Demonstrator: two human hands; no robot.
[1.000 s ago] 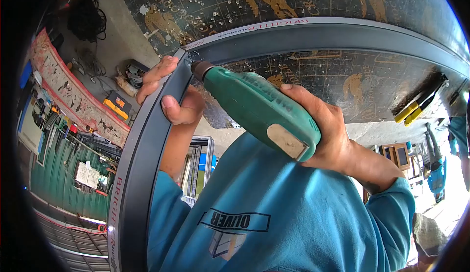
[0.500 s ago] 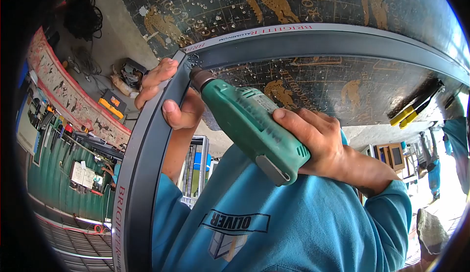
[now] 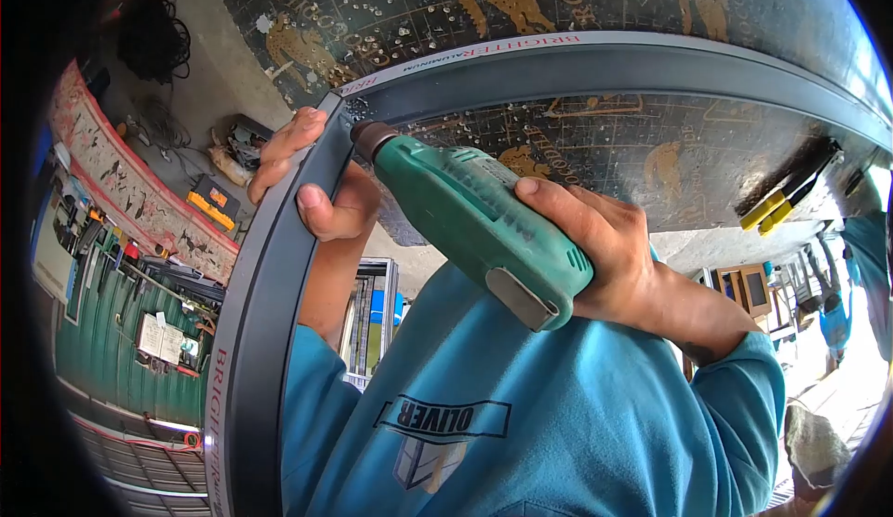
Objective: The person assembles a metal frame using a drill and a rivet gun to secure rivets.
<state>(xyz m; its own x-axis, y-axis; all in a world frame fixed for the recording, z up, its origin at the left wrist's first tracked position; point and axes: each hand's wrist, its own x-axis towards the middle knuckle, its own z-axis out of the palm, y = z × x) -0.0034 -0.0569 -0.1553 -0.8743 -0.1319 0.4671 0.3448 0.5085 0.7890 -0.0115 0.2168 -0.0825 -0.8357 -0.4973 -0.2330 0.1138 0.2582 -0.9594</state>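
Note:
A long dark grey aluminium profile [image 3: 595, 72] with a lettered edge strip crosses the top and meets a second grey profile [image 3: 270, 303] at a corner. My left hand [image 3: 321, 205] is wrapped round this second profile just below the corner, thumb on its near face. In my right hand [image 3: 600, 243] is a green power drill [image 3: 484, 219], gripped by its body. The drill's chuck [image 3: 372, 138] points at the inner side of the corner joint; the bit's tip cannot be made out. Small shavings lie by the joint.
Under the profiles is a dark table surface [image 3: 595, 154] with gold crocodile prints. Yellow-handled pliers [image 3: 777, 210] lie to the right. At the left are a black and yellow box [image 3: 214, 201], cables [image 3: 153, 38] and an open notebook [image 3: 161, 340]. A person in teal [image 3: 834, 326] is at the far right.
Profiles, drill and both hands appear slightly further left and up in the view. Both hands keep their holds, and the chuck stays at the corner.

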